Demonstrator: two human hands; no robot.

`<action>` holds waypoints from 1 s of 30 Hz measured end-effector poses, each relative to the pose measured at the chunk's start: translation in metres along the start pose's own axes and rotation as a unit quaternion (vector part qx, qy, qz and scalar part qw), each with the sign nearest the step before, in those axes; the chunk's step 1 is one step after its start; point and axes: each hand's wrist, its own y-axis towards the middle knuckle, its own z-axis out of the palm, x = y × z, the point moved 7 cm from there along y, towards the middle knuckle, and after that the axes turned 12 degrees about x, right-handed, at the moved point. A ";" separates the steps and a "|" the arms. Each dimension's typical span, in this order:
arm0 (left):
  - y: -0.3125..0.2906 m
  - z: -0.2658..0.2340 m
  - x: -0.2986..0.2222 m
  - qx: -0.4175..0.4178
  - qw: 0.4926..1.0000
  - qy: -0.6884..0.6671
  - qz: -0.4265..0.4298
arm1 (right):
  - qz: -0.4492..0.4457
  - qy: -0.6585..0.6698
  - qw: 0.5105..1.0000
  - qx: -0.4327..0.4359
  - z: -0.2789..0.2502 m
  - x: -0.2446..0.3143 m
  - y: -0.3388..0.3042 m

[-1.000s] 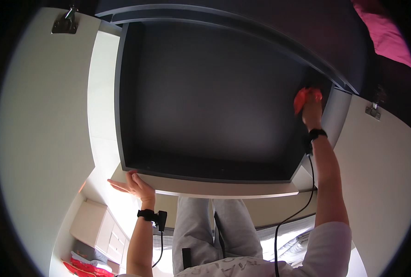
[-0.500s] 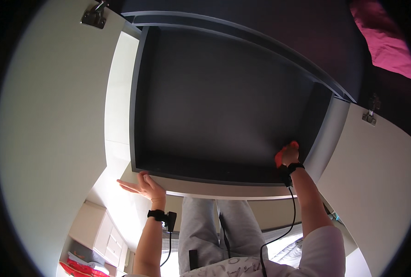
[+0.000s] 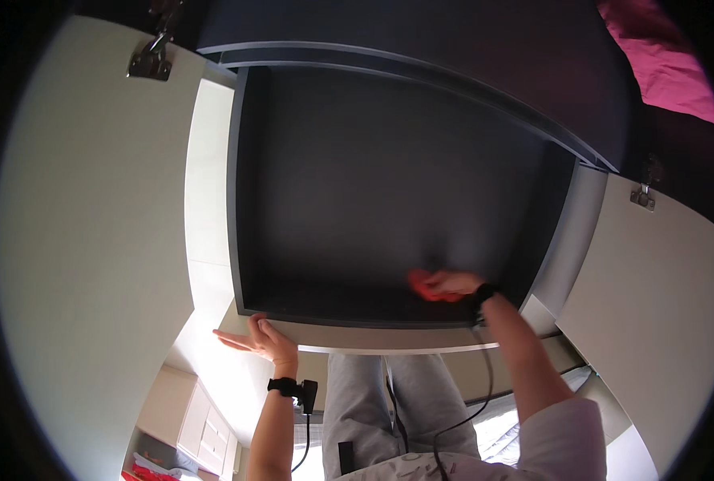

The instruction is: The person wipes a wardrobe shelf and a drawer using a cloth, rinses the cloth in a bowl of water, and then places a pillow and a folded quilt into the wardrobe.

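A dark grey drawer (image 3: 389,192) is pulled out in front of me, with nothing lying on its bottom. Inside it, near the front wall and right of the middle, my right hand (image 3: 455,284) grips a red-orange cloth (image 3: 432,289) against the drawer; the hand is slightly smeared by motion. My left hand (image 3: 259,340) rests at the left corner of the pale drawer front (image 3: 373,337). Its thumb lies by the top edge and the other fingers stretch out to the left, holding nothing.
Pale cabinet doors with metal hinges stand wide on the left (image 3: 100,240) and right (image 3: 653,280). Pink fabric (image 3: 669,64) lies at the far right. Cables run from black bands on both wrists. A pale cabinet (image 3: 184,409) stands at the lower left.
My right hand has moved the cloth leftward along the front of the drawer, away from its right corner. The left hand stays at the drawer front, while the whole view has shifted slightly.
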 end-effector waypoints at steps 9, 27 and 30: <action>-0.004 0.001 -0.040 0.002 0.995 0.094 0.028 | -0.311 -0.020 0.928 -0.203 0.038 0.237 0.046; -0.003 -0.018 -0.019 0.008 0.997 0.080 0.000 | -0.183 -0.508 0.552 -0.636 -0.099 0.347 -0.065; -0.003 -0.019 -0.032 0.023 0.998 0.045 -0.037 | -0.088 -0.471 0.546 -0.687 -0.146 0.267 -0.100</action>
